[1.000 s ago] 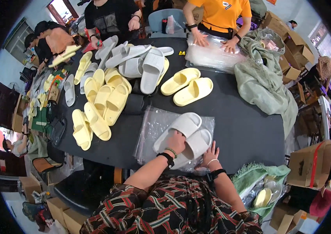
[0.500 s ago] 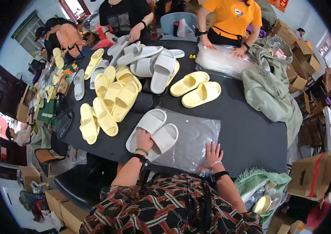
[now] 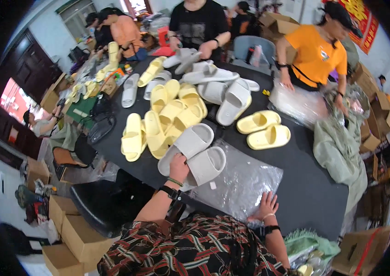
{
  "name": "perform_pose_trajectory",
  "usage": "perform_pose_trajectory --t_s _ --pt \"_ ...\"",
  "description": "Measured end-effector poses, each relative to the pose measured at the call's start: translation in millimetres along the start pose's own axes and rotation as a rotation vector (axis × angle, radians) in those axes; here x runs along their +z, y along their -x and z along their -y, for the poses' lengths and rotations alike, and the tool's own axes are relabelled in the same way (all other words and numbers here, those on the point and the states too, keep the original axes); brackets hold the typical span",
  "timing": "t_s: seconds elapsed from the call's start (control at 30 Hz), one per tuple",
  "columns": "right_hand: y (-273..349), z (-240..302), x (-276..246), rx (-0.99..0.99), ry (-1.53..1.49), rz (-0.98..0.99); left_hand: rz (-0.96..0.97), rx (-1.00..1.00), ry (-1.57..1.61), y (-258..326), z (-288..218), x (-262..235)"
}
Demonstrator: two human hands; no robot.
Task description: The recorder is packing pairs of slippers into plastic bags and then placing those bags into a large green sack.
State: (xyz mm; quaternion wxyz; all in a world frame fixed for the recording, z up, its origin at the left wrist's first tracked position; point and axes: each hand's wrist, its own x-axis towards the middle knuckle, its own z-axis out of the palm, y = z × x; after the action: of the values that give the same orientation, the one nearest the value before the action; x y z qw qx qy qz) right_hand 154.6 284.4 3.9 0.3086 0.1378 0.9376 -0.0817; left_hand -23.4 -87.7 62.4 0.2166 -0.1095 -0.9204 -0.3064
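- Grey slide sandals (image 3: 194, 152), a pair, sit near the table's (image 3: 314, 193) near-left edge, left hand (image 3: 179, 166) gripping them.
- Right hand (image 3: 264, 207) presses flat, fingers spread, on the clear plastic bag (image 3: 241, 181) at the near edge.
- Since before, the pair has slid left off the bag toward the yellow sandals (image 3: 158, 129).

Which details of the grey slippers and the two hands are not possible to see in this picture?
Head view only:
- Left hand: fingertips hidden behind the grey slippers.
- Slipper soles: face down on the table.
- Plastic bag: opening unclear; glare, and the right hand covers its corner.
- Wristbands: too small.
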Motion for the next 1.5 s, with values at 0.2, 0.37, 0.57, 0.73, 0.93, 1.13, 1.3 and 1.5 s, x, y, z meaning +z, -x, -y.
perform_pose_trajectory --t_s 0.2,0.37,0.57,0.73,0.93,1.13,1.3,1.5 --pt "1 -9 11 -0.007 -0.031 -0.009 -0.082 -0.102 -0.149 -63 54 -33" --pt "-3 0 5 -0.018 -0.005 0.036 -0.275 -0.312 -0.384 -168 152 -120" --pt "-7 -1 4 0.007 -0.013 0.048 -0.294 -0.118 -0.401 -171 153 -109" --pt "3 -11 10 0.049 -0.021 0.036 0.319 0.0 -0.025 -68 2 -9" --pt "-2 -6 14 -0.06 0.004 -0.158 0.868 0.464 -0.081 61 -85 49" --pt "8 -12 11 -0.089 -0.072 -0.232 1.079 0.588 -0.227 93 -79 85" --pt "29 -22 7 -0.05 -0.352 -0.363 1.122 0.582 -0.26 96 -78 98" --pt "85 -133 35 0.343 -0.664 -1.139 1.167 0.584 -0.339 102 -80 110"
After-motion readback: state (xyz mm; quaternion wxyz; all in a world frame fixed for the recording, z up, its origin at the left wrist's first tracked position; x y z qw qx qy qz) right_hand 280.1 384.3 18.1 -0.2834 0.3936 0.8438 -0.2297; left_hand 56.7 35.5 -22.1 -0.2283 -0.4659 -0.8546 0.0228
